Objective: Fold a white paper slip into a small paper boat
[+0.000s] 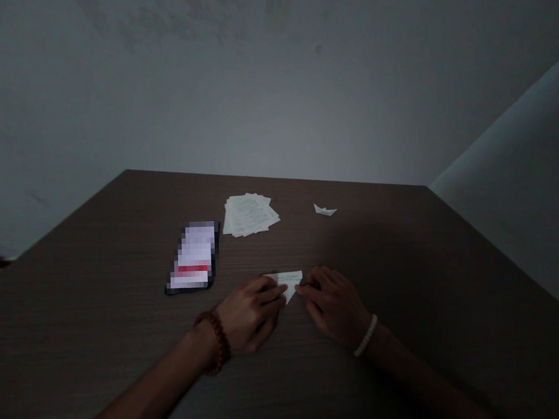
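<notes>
A small piece of folded paper (290,277) with printed lines lies on the table, its visible part narrowing to a point toward me. My left hand (249,311) covers its left part, with curled fingers pressing it down. From the other side, my right hand (335,305) has its fingers bent together, and a fingertip touches the paper's right edge. Part of the paper is hidden under the left fingers. Beyond the right hand sits a small folded paper boat (325,210).
A loose stack of printed paper sheets (250,215) lies farther back on the brown table (102,252). Left of my hands is a phone (193,255) with a lit, pixelated screen. A pale wall (266,100) rises behind the table's far edge.
</notes>
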Demonstrator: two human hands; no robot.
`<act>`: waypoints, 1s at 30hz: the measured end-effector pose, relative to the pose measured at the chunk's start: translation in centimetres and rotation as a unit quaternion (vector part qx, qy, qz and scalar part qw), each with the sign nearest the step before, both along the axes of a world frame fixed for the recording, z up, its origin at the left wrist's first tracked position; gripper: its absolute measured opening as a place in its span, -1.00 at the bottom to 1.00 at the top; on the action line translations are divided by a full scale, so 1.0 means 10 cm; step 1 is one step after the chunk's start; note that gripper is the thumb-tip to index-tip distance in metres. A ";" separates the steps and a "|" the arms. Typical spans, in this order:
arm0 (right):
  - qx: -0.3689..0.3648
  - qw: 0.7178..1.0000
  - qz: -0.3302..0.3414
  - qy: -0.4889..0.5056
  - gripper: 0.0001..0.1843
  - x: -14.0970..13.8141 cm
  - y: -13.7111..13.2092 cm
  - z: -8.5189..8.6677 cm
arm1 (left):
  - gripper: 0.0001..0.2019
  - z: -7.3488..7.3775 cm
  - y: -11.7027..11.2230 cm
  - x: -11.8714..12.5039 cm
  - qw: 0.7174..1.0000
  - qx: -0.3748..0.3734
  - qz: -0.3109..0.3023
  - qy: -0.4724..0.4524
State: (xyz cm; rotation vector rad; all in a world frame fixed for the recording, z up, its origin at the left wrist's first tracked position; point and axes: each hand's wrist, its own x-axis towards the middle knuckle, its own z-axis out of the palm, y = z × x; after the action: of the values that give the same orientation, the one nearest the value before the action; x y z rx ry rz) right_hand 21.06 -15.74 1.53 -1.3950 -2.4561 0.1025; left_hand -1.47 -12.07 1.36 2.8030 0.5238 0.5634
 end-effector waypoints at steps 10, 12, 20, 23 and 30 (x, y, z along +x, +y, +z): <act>0.001 1.000 0.005 0.002 -0.72 -0.03 -0.01 -0.02 | -0.70 -0.09 -0.03 0.02 0.999 0.044 -0.022 -0.007; 0.000 1.000 0.009 0.010 -0.71 -0.03 -0.01 -0.02 | -0.69 -0.07 -0.03 0.03 1.000 0.023 -0.016 -0.010; -0.001 0.999 0.027 0.021 -0.68 0.01 -0.01 -0.05 | -0.73 0.05 -0.05 0.06 0.998 -0.062 0.007 0.007; 0.001 0.999 0.048 0.025 -0.66 0.02 0.00 -0.08 | -0.75 0.06 -0.05 0.07 0.996 -0.084 0.018 0.002; -0.013 0.998 0.058 -0.010 -0.59 0.02 0.00 -0.07 | -0.77 0.07 -0.04 0.08 0.996 -0.087 0.035 -0.010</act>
State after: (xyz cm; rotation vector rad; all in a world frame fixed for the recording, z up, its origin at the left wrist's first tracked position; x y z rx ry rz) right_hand 21.28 -15.78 0.84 -1.2691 -2.5604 0.1491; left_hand -0.71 -12.48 2.04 2.6202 0.6380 0.5308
